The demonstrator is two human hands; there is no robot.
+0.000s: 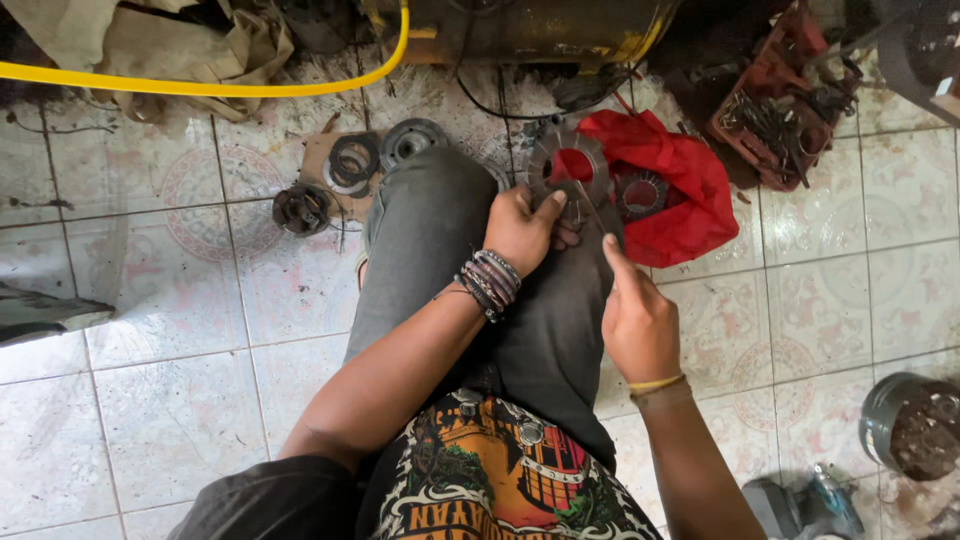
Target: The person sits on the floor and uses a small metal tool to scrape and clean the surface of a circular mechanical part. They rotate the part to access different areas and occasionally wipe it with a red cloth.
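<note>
1. Nearest the camera: printed shirt point(500, 480), two bare forearms reaching forward over dark trousers point(440, 230), knees drawn up above a tiled floor point(180, 300).
2. Right hand point(637, 322), yellow band at the wrist, closed around a thin tool point(592, 210), forefinger stretched along it; tip of the tool touching the disc.
3. Left hand point(520, 230), beaded bracelets point(488, 280) on the wrist, clamped on the lower edge of the disc, thumb on its face, fingers behind.
4. Disc point(568, 168): round, grey metal, toothed or slotted rim, open centre with red showing through; held tilted just above the knee, between both hands.
5. Just behind the disc, a red bag point(680, 190) on the floor, a second toothed ring point(640, 193) lying on it.
6. Left of the knee: a scrap of cardboard point(315, 160) carrying dark rings point(352, 162), a round metal hub point(410, 140) beside them, a dark cylindrical part point(302, 208) nearer.
7. Lower right corner: a grey pot point(912, 425) with rusty contents, and a grey-and-teal power tool point(805, 505) near it.
8. Farthest: yellow hose point(200, 88) curving across crumpled cloth point(170, 45), a yellow machine body point(530, 30), and a red tray point(780, 95) full of metal bits at upper right.
</note>
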